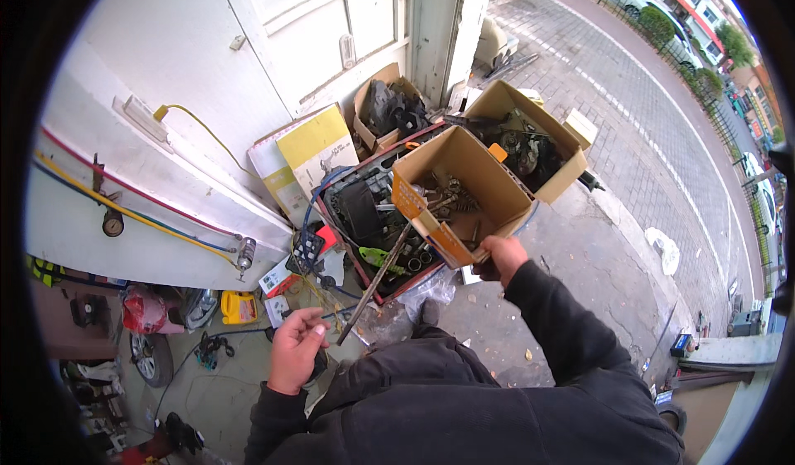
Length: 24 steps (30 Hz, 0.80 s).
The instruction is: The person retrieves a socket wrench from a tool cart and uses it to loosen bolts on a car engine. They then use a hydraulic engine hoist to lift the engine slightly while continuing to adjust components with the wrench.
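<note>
My right hand (pixel 502 258) is closed on the near corner of an open cardboard box (pixel 505 185), which is tilted so that its inside shows. Springs and other small metal parts (pixel 451 200) lie in it. The box rests over a tool case (pixel 335 204) full of sockets, tools and a bright green item (pixel 379 258). My left hand (pixel 296 349) hangs in the air with loosely curled fingers and nothing visible in it. Just right of it, a long thin metal rod (pixel 374 285) slants down from the tool case.
Behind stand a second cardboard box of dark parts (pixel 530 146) and a smaller box of black pieces (pixel 389 113). Left are a yellow jug (pixel 238 307), a wheel (pixel 152 357), hoses and cables. Clear plastic wrap (pixel 429 293) lies by my foot. Paving (pixel 613 109) stretches outside.
</note>
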Each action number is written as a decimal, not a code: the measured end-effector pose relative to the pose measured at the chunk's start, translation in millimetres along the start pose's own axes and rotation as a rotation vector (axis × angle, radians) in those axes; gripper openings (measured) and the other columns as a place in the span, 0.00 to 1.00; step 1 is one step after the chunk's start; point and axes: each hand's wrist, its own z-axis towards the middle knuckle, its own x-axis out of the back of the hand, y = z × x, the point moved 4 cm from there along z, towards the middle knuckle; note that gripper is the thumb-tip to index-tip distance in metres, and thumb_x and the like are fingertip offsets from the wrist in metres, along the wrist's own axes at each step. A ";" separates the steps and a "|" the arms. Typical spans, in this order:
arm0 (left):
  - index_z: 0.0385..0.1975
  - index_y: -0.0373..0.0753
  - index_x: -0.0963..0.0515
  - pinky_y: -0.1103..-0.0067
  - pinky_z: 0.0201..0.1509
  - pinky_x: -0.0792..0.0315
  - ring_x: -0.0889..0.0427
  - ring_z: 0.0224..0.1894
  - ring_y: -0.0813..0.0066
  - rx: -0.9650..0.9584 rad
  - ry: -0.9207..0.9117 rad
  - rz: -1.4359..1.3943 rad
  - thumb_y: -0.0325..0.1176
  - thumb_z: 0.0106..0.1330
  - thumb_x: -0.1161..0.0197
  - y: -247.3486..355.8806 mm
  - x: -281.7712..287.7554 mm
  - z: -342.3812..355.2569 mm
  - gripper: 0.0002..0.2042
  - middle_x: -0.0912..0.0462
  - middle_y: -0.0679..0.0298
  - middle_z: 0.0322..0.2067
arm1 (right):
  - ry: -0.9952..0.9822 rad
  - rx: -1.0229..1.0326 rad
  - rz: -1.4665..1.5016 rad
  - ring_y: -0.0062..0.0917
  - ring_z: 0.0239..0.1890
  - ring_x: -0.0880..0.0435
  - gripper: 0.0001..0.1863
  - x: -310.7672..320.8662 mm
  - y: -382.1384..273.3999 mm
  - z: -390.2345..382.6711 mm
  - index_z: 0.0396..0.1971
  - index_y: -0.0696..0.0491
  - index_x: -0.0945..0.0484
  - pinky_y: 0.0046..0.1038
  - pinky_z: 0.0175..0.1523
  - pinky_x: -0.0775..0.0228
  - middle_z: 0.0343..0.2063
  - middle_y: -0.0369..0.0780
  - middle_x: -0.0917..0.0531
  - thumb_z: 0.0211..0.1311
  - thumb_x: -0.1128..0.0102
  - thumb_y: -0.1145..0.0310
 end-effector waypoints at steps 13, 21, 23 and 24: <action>0.59 0.30 0.22 0.81 0.46 0.21 0.18 0.39 0.81 0.048 -0.150 0.147 0.26 0.79 0.41 46.6 -94.0 159.1 0.13 0.13 0.61 0.45 | 0.039 0.303 0.133 0.28 0.45 0.13 0.17 134.7 101.9 -76.9 0.52 0.63 0.19 0.30 0.51 0.20 0.44 0.41 0.12 0.64 0.44 0.77; 0.58 0.30 0.21 0.83 0.43 0.23 0.20 0.37 0.85 0.067 -0.370 0.163 0.25 0.78 0.39 28.3 -153.2 218.5 0.13 0.16 0.68 0.40 | 0.520 0.250 -0.012 0.29 0.48 0.15 0.20 231.2 229.6 -124.3 0.53 0.62 0.21 0.31 0.55 0.22 0.46 0.42 0.13 0.61 0.45 0.77; 0.57 0.30 0.21 0.83 0.42 0.24 0.21 0.35 0.86 0.076 -0.394 0.151 0.25 0.77 0.38 25.7 -160.0 224.1 0.12 0.17 0.69 0.38 | 0.535 0.203 -0.072 0.30 0.48 0.15 0.20 240.9 263.1 -92.6 0.53 0.61 0.21 0.32 0.55 0.22 0.45 0.42 0.14 0.60 0.45 0.78; 0.57 0.30 0.21 0.83 0.42 0.24 0.21 0.35 0.86 0.086 -0.410 0.149 0.25 0.77 0.38 24.7 -162.4 225.8 0.12 0.17 0.69 0.38 | 0.548 0.197 -0.097 0.32 0.47 0.15 0.20 242.4 278.1 -71.5 0.53 0.60 0.21 0.33 0.56 0.22 0.45 0.44 0.14 0.60 0.45 0.78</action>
